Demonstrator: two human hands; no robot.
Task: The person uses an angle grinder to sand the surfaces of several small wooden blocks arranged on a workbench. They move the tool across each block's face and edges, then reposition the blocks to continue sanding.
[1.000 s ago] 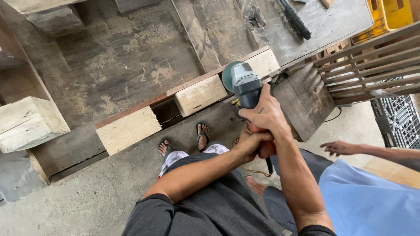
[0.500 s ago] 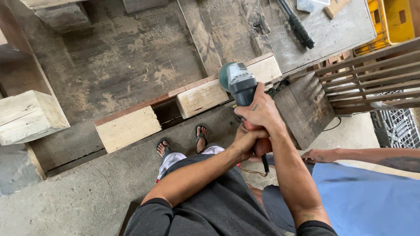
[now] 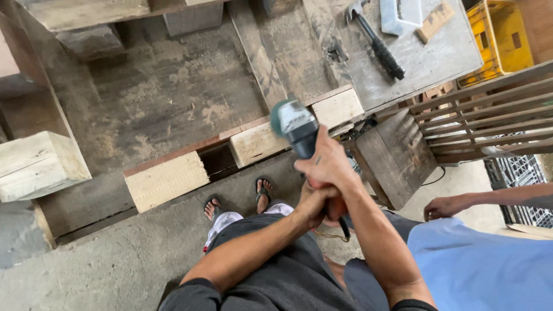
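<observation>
Both my hands grip a teal and black power tool point(image 3: 295, 125), an angle grinder by its shape, held head-up in front of my body. My right hand point(image 3: 329, 162) wraps the tool's body from above. My left hand point(image 3: 315, 203) clasps the rear handle just below it, where a black cord hangs down. The tool's head hovers over pale wooden blocks point(image 3: 257, 143) at the edge of a dark weathered wooden pallet point(image 3: 173, 92). My feet in sandals point(image 3: 264, 189) stand on the concrete floor right at that edge.
Another person in a light blue shirt point(image 3: 478, 268) stands at my right, a hand point(image 3: 444, 206) reaching out. A hammer point(image 3: 377, 43) lies on a grey board at the top. A yellow crate point(image 3: 498, 37), a slatted wooden frame point(image 3: 478, 115) and a loose wooden block point(image 3: 37, 164) surround me.
The view has shifted down and right over the pallet, bringing the hammer and grey board more into sight. My hands keep the same grip on the tool. The other person's hand has moved slightly.
</observation>
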